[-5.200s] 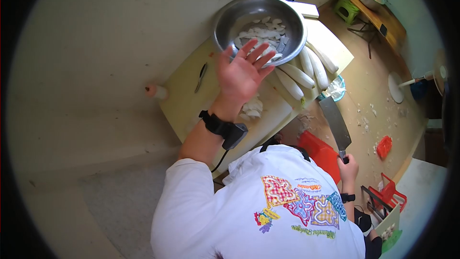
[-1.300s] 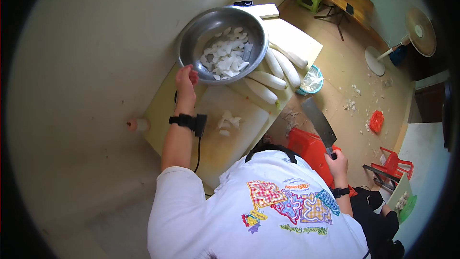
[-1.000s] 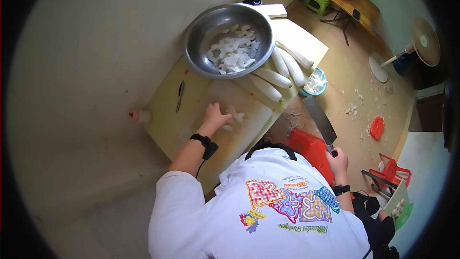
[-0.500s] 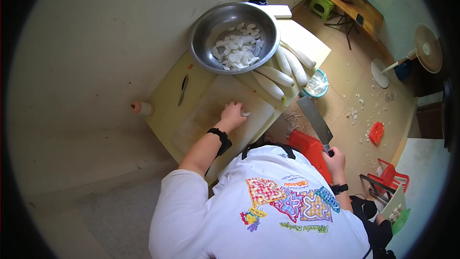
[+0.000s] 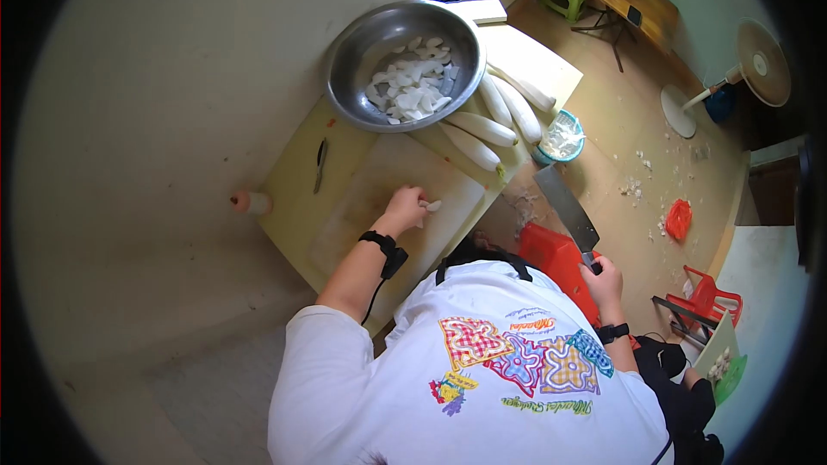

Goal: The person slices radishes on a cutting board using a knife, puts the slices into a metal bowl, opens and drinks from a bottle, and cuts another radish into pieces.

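Note:
My left hand point(image 5: 404, 210) is over the pale cutting board point(image 5: 349, 228), its fingers closed on white radish slices point(image 5: 434, 206). My right hand point(image 5: 604, 282) grips a cleaver point(image 5: 564, 207) by its dark handle. It holds the broad blade off the table's right side, above the floor. At the table's far end a large steel bowl point(image 5: 349, 77) contains many white slices. Several long peeled white radishes point(image 5: 473, 148) lie beside the bowl, on its right.
A slim dark tool point(image 5: 320, 165) lies left of the board, near a pinkish bottle point(image 5: 251, 202). On the floor are a blue basket point(image 5: 540, 155) of peelings, a red stool point(image 5: 551, 258) and a fan point(image 5: 760, 65). At right sits another person in black point(image 5: 680, 396).
My left hand has lifted slightly from the board, and more of the slices shows at its fingertips. The cleaver stays in my right hand. The whole view has shifted a little.

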The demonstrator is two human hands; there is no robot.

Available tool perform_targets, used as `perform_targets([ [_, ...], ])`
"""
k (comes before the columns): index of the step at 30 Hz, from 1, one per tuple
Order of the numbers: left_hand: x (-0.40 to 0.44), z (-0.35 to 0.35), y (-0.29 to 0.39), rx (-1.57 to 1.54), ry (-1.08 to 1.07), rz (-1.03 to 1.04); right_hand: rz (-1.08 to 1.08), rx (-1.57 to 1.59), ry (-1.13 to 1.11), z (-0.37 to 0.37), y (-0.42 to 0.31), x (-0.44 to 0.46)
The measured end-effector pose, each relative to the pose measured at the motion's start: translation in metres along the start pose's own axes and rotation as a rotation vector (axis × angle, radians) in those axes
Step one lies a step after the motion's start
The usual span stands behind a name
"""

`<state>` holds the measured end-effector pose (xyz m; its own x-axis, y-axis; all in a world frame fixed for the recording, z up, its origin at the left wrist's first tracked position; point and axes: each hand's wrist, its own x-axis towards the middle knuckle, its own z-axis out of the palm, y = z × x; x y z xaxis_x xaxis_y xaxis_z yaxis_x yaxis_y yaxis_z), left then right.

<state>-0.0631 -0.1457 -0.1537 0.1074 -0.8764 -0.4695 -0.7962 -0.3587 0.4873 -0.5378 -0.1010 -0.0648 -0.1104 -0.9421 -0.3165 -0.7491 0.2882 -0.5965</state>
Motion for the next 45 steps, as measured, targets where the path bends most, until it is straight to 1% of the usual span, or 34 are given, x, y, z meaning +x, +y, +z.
perform_targets([
  [4, -0.002, 0.000, -0.017, -0.083, 0.041, 0.085, 0.010, -0.009, 0.003, 0.000, 0.008, -0.005],
  [6, -0.006, -0.005, -0.017, -0.244, 0.049, 0.034, 0.009, -0.020, 0.005, 0.004, 0.022, -0.008],
  [7, -0.005, -0.005, -0.023, -0.243, 0.044, 0.036, -0.022, -0.055, 0.035, 0.008, 0.031, -0.009],
  [9, 0.001, -0.006, -0.030, -0.409, 0.134, 0.000, -0.050, -0.090, 0.071, 0.012, 0.041, -0.014],
  [10, 0.006, -0.011, -0.031, -0.410, 0.133, 0.004, -0.047, -0.092, 0.076, 0.013, 0.041, -0.017],
  [12, 0.013, -0.025, -0.031, -0.713, 0.177, 0.021, -0.045, -0.095, 0.080, 0.013, 0.044, -0.022],
  [13, 0.013, -0.042, -0.023, -0.828, 0.141, 0.066, -0.037, -0.086, 0.082, 0.013, 0.045, -0.024],
  [14, 0.013, -0.058, -0.012, -0.829, 0.148, 0.068, -0.032, -0.074, 0.085, 0.014, 0.046, -0.024],
  [16, 0.016, -0.092, 0.008, -1.230, 0.140, 0.075, -0.015, -0.086, 0.081, 0.016, 0.046, -0.023],
  [17, 0.022, -0.108, 0.017, -1.227, 0.147, 0.076, 0.011, -0.101, 0.075, 0.017, 0.047, -0.024],
  [19, 0.039, -0.136, 0.030, -1.318, 0.235, 0.154, 0.019, -0.082, 0.080, 0.021, 0.051, -0.024],
  [23, 0.090, -0.169, 0.039, -1.367, 0.286, 0.129, 0.042, -0.033, 0.106, 0.027, 0.059, -0.025],
  [25, 0.105, -0.177, 0.041, -1.388, 0.328, 0.037, 0.041, -0.040, 0.127, 0.023, 0.047, -0.026],
  [28, 0.120, -0.182, 0.031, -1.380, 0.303, -0.036, 0.047, -0.053, 0.148, 0.024, 0.050, -0.031],
  [32, 0.124, -0.176, 0.008, -1.425, 0.282, -0.052, 0.090, -0.052, 0.134, 0.022, 0.047, -0.035],
  [35, 0.097, -0.173, -0.002, -1.419, 0.352, -0.021, 0.078, -0.029, 0.121, 0.025, 0.046, -0.032],
  [37, 0.069, -0.164, -0.006, -1.092, 0.430, 0.065, 0.065, -0.019, 0.111, 0.027, 0.043, -0.029],
  [39, 0.048, -0.135, -0.030, -0.805, 0.365, 0.132, 0.052, -0.011, 0.095, 0.030, 0.042, -0.025],
  [41, 0.012, -0.100, -0.035, -0.538, 0.258, 0.179, 0.057, 0.099, 0.092, 0.036, 0.044, -0.020],
  [43, -0.015, -0.073, -0.040, -0.177, 0.098, 0.171, 0.052, 0.092, 0.061, 0.037, 0.042, -0.013],
  [45, -0.029, -0.042, -0.053, -0.146, 0.084, 0.162, 0.042, 0.084, 0.038, 0.039, 0.044, -0.003],
])
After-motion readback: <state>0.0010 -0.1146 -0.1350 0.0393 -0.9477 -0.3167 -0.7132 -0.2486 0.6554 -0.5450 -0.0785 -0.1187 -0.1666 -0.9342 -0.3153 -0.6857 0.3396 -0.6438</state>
